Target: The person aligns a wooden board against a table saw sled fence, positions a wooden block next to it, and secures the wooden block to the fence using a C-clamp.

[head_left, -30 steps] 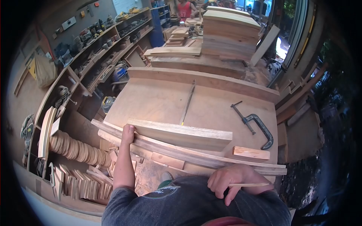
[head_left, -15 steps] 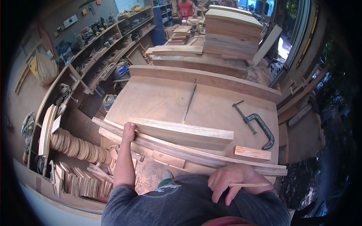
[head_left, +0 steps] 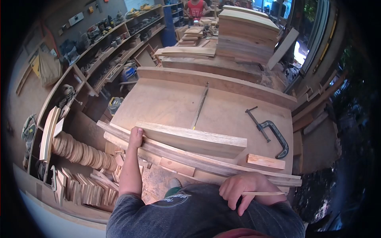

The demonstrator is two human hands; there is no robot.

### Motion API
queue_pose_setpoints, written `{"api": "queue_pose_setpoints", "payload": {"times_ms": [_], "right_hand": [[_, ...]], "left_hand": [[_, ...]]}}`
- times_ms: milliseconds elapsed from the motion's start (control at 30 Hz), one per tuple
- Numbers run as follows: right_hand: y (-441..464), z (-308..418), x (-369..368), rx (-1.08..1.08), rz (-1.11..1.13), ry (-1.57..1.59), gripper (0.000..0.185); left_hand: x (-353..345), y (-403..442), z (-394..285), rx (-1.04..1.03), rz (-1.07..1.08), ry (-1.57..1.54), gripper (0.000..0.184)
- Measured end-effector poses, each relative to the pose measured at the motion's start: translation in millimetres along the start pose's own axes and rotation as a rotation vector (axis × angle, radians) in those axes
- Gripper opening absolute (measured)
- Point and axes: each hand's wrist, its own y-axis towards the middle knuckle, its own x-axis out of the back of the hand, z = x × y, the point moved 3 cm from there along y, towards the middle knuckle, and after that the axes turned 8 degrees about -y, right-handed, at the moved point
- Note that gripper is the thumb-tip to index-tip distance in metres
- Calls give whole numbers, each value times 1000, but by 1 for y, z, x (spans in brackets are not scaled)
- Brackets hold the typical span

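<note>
My left hand (head_left: 136, 137) is closed at the left end of a thick wooden board (head_left: 194, 139) standing on its edge, its fingers partly hidden. Under that hand, a bundle of long wooden strips (head_left: 198, 162) runs along the near edge of the workbench (head_left: 166, 99). My right hand (head_left: 244, 189) is held in front of my shirt near the strips' right end, fingers curled. A thin, pale, pencil-like stick (head_left: 264, 193) lies in it, pointing back towards the wrist. A short wood block (head_left: 265, 161) rests just beyond the strips.
A C-clamp (head_left: 272, 133) lies on the bench's right side, and a long narrow metal bar (head_left: 201, 105) near its middle. An upright plank (head_left: 222, 85) borders the far edge. Wooden discs (head_left: 81, 152) are stacked at left. A person in a red top (head_left: 195, 8) stands far back.
The view has shifted slightly. My right hand's fingers have moved a little, with the stick still in it. The left hand stays at the board's end. The person at the back has moved slightly.
</note>
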Motion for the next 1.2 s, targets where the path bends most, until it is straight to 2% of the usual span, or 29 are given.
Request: {"api": "queue_pose_setpoints", "payload": {"times_ms": [167,267,300,367,400,467,600,700,767,800,833,900,967,1133,1200], "right_hand": [[-3,-7,1,46,-48,10,25],[-21,-25,10,-358,-246,-79,21],[-22,-35,7,-360,-241,-75,21],[-32,-63,7,-653,-714,-160,19],[-34,-75,3,-655,-703,-157,19],[-47,-99,2,-901,-798,-574,18],[-54,-123,-6,-836,-859,-799,15],[-47,-123,-10,-841,-961,-946,13],[-41,-119,-9,-848,-1048,-1041,13],[-43,-122,-10,-870,-1114,-1042,14],[-43,-125,-10,-877,-1117,-1048,14],[-44,-126,-10,-906,-1216,-1141,16],[-48,-133,-11,-945,-1258,-1175,18],[-59,-140,-11,-1074,-1411,-1230,28],[-60,-139,-12,-1126,-1471,-1224,33]], "left_hand": [[0,1,-14,3,15,-14,85],[3,2,21,37,63,48,86],[4,2,18,42,58,48,86],[2,2,5,62,81,-9,88],[2,2,9,68,72,-8,88],[1,1,22,87,45,10,90],[2,0,4,94,46,45,90],[1,3,-13,90,104,-50,86],[2,5,-20,70,96,-157,80],[0,4,4,87,164,-117,68],[5,6,-10,84,168,-126,68],[4,5,-38,134,171,-204,54],[2,5,-35,108,205,-240,47],[5,8,-42,88,263,-302,48],[6,8,-43,138,318,-318,47]]}}
